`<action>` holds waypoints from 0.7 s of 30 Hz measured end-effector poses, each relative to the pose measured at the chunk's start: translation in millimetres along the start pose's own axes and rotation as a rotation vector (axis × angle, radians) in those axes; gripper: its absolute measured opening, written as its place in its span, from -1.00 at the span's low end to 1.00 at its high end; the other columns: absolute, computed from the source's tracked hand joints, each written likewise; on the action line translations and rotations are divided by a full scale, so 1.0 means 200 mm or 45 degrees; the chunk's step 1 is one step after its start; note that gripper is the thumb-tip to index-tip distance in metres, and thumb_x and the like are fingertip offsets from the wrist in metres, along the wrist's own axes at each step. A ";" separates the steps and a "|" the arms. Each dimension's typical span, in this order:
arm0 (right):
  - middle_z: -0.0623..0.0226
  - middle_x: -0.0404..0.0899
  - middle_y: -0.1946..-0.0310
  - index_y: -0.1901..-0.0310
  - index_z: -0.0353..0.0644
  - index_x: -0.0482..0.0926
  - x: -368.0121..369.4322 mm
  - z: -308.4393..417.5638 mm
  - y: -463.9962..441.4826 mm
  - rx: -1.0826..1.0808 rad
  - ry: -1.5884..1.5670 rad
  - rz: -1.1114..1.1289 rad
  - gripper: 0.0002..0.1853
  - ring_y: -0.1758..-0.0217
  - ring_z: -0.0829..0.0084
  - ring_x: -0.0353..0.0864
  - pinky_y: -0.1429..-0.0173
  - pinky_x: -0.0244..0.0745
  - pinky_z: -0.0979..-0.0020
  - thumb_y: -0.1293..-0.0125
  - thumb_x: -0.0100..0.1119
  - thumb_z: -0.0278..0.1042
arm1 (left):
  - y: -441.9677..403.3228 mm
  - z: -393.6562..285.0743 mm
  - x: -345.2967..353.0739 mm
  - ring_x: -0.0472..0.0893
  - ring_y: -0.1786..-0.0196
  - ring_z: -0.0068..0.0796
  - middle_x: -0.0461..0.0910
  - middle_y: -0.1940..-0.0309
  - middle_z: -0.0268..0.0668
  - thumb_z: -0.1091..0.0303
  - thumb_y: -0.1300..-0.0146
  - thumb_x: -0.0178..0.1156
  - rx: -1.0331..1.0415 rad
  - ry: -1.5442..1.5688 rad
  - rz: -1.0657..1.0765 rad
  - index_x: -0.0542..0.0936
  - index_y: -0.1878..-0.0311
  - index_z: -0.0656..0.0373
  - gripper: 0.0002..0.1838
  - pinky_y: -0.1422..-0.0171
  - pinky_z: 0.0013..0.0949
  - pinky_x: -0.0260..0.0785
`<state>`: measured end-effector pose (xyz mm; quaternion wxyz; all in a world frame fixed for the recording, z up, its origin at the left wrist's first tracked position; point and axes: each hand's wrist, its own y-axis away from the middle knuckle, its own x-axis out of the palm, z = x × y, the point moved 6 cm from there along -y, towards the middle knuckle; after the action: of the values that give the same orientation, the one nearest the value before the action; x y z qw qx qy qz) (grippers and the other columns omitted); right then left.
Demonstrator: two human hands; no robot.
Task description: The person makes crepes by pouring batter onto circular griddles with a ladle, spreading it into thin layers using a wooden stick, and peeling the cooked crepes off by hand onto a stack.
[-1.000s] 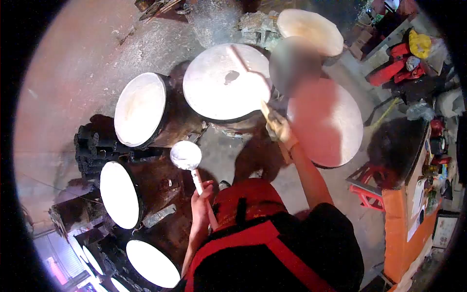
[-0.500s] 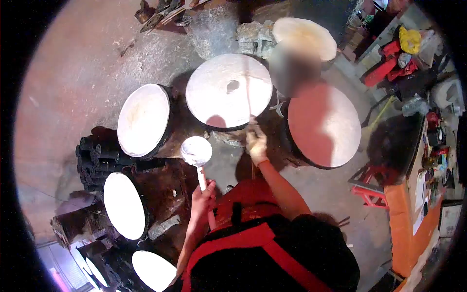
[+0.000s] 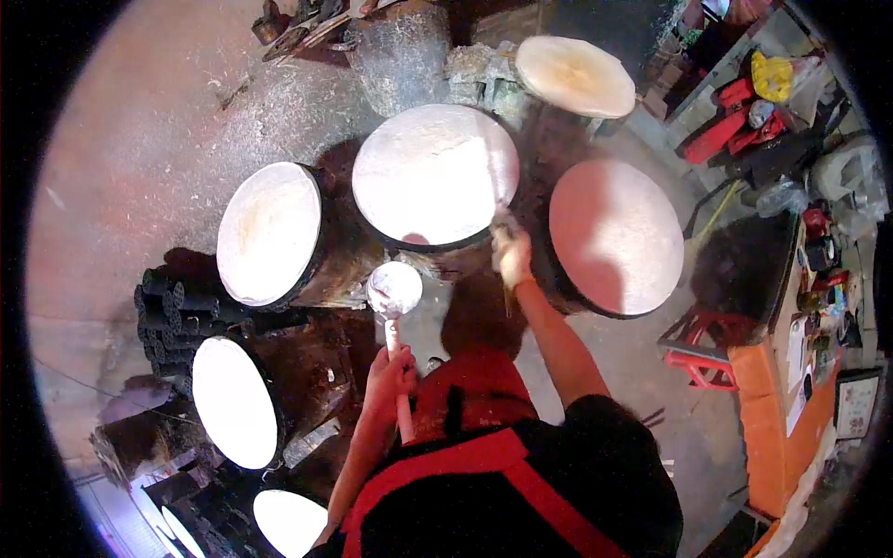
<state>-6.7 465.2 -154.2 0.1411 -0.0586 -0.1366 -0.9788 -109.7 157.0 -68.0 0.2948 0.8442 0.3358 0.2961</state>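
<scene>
My left hand (image 3: 389,375) is closed around the pale handle of a ladle (image 3: 394,289). The round bowl of the ladle is white inside and sits in front of the middle drum-like stand. My right hand (image 3: 513,258) grips a brush-like tool (image 3: 504,221) whose thin handle pokes out below the fist. The tool's working end is at the lower right rim of a large round white top (image 3: 433,172) with a dark edge. Its exact shape is too blurred to make out.
Similar round tops stand at the left (image 3: 270,232), right (image 3: 614,237), back right (image 3: 577,77) and lower left (image 3: 234,402). Black cylinders with holes (image 3: 186,305) are stacked at left. A red stool (image 3: 702,358) and a cluttered table (image 3: 777,418) are at right.
My right hand and its tool have moved right along the middle top's rim. The dark spot on that top no longer shows. A blurred dark shape behind the right top is gone.
</scene>
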 end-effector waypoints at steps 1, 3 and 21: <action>0.58 0.36 0.51 -0.05 -0.04 0.52 -0.03 0.03 -0.04 0.030 0.094 -0.039 -0.72 0.58 0.72 0.23 0.52 0.13 0.61 -0.33 0.07 -0.27 | -0.01 0.01 0.00 0.25 0.61 -0.71 0.31 0.55 -0.44 0.34 -0.30 0.08 -0.014 -0.040 0.008 0.36 0.18 0.16 -0.85 0.64 -0.60 0.05; 0.56 0.42 0.44 -0.10 -0.10 0.50 -0.05 0.06 -0.03 0.081 0.181 0.074 -0.69 0.49 0.71 0.28 0.40 0.21 0.63 -0.33 0.06 -0.32 | -0.04 -0.01 -0.01 0.23 0.65 -0.71 0.30 0.57 -0.46 0.33 -0.30 0.08 0.008 -0.214 0.003 0.36 0.19 0.15 -0.85 0.65 -0.61 0.04; 0.44 0.49 0.54 0.06 -0.15 0.57 -0.01 -0.73 0.35 0.218 -0.076 0.182 -0.68 0.61 0.58 0.37 0.58 0.23 0.45 -0.22 0.23 -0.16 | -0.97 -0.32 0.48 0.39 0.61 -0.50 0.32 0.56 -0.31 0.51 -0.23 -0.11 0.046 0.197 0.211 0.36 0.09 0.26 -0.81 0.67 -0.49 0.24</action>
<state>4.1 358.6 -276.7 0.2109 -0.0852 -0.2193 -0.9488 -172.2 364.4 -133.0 0.2272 0.8490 0.2918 0.3774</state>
